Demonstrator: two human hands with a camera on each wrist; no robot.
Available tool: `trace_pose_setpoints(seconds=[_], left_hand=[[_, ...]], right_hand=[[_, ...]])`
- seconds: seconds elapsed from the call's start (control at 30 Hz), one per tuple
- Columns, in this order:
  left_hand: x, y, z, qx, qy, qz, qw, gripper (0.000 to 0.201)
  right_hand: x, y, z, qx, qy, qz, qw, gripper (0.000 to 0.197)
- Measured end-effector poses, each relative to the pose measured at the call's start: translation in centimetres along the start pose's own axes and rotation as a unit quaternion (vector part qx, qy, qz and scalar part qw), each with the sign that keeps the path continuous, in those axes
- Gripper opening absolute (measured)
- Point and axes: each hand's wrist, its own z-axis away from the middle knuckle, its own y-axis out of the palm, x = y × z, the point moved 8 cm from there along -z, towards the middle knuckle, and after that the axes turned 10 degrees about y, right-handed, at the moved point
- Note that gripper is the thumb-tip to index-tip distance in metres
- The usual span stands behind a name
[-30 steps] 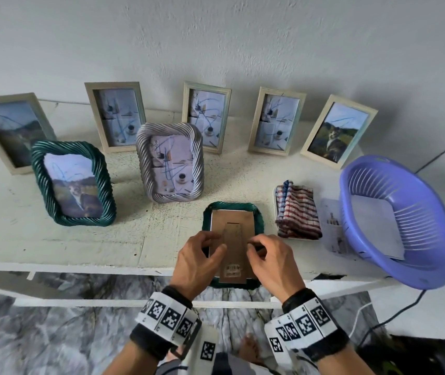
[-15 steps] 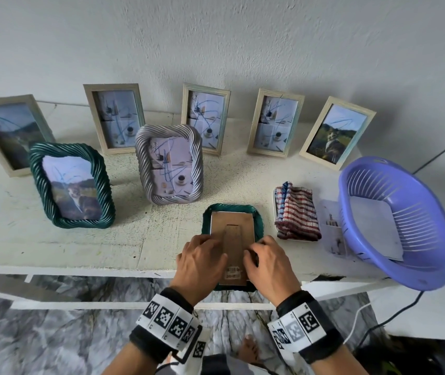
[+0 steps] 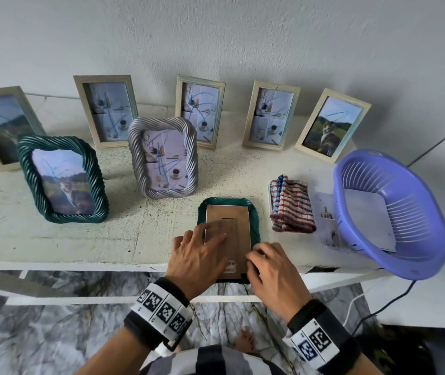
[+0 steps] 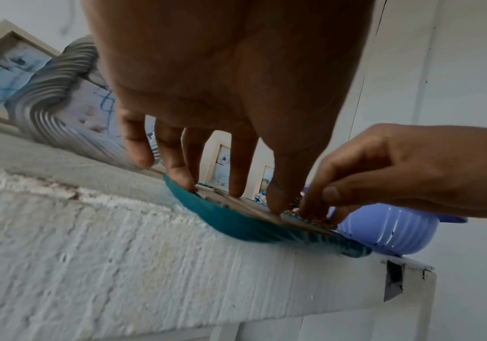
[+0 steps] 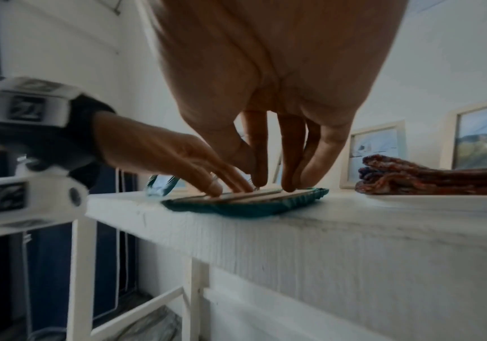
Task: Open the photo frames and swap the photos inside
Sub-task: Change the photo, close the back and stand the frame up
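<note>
Holding white paper sheets, the slotted lilac plastic basket (image 3: 394,255) sits at the right of the white surface (image 3: 80,239). At the front edge lies the green twisted-rope frame (image 3: 255,220), face down, brown cardboard backing (image 3: 236,226) up. Left hand (image 3: 199,255) presses flat, fingers straight, on the backing; right hand (image 3: 272,269), fingers curled, fingertips on the frame's right edge
</note>
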Motion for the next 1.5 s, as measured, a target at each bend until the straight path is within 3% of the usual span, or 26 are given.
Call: trace_pose_setpoints(seconds=[0.17,0.33,0.47,0.6,0.73,0.9,1.2,1.5], left_hand=[[-0.1,0.3,0.3,-0.001,0.008,-0.010,1.000,0.058],[-0.2,0.3,0.4,0.000,0.007,-0.013,1.000,0.057],[-0.2,0.3,0.4,-0.008,0.007,-0.006,1.000,0.056],[0.1,0.4,0.4,-0.004,0.007,0.001,1.000,0.058],[0.2,0.2,0.4,-0.011,0.004,0.013,1.000,0.060],[0.2,0.3,0.4,-0.006,-0.002,0.009,1.000,0.057],[0.2,0.5,0.4,-0.005,-0.004,0.019,1.000,0.058],[0.4,0.6,0.4,-0.013,-0.006,0.019,1.000,0.058]], right_hand=[[-1.1,1.2,3.5,0.012,-0.041,0.033,0.999,0.037],[-0.4,1.9,4.6,-0.015,-0.120,0.093,0.988,0.021],[-0.9,1.5,3.5,-0.049,-0.059,0.000,0.997,0.028],[-1.6,1.3,3.0,-0.059,0.015,-0.050,0.997,0.015],[-1.9,0.8,3.1,-0.100,0.066,-0.053,0.991,0.017],[-1.6,0.2,3.2,-0.139,0.079,-0.032,0.987,0.019],[-0.1,0.7,3.3,-0.125,0.099,-0.010,0.987,0.014],[-1.9,1.7,3.1,-0.124,0.203,-0.142,0.961,0.012]])
